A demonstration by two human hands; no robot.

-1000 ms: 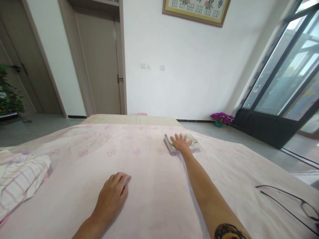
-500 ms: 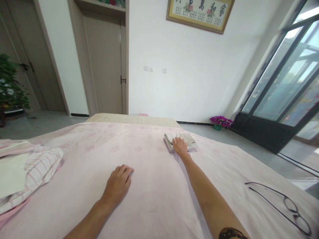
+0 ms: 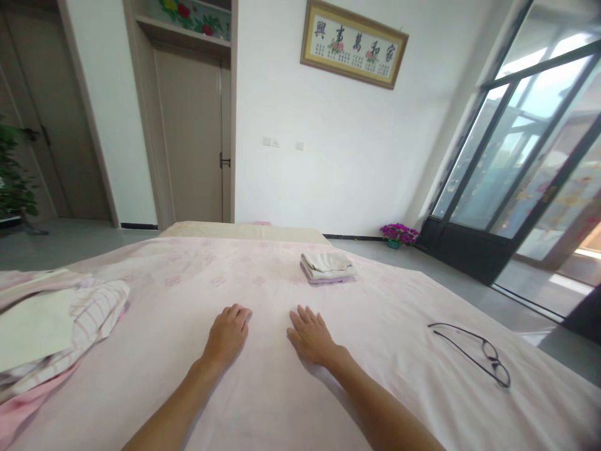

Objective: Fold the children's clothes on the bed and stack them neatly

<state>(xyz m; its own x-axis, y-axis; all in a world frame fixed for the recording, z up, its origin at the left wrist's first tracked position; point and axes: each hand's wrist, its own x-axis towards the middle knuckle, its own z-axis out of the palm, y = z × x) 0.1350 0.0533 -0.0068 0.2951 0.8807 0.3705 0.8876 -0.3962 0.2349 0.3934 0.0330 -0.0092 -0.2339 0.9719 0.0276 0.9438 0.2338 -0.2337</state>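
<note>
Head view shows the right grip [image 3: 310, 337] spread open, palm down on the pink cover [image 3: 270, 394], with the folded cloths [image 3: 327, 268] beyond it and slightly rightward, apart from it. Beside it, the left grip [image 3: 228, 335] rests with bent fingers, palm hidden, so whether it is closed cannot be told. Rumpled clothes [image 3: 51, 326] lie left of the left grip; eyeglasses [image 3: 494, 362] lie right of the right grip.

Home, framed calligraphy [image 3: 354, 44], purple flowers [image 3: 399, 233], apparently a houseplant [image 3: 14, 178]
</note>
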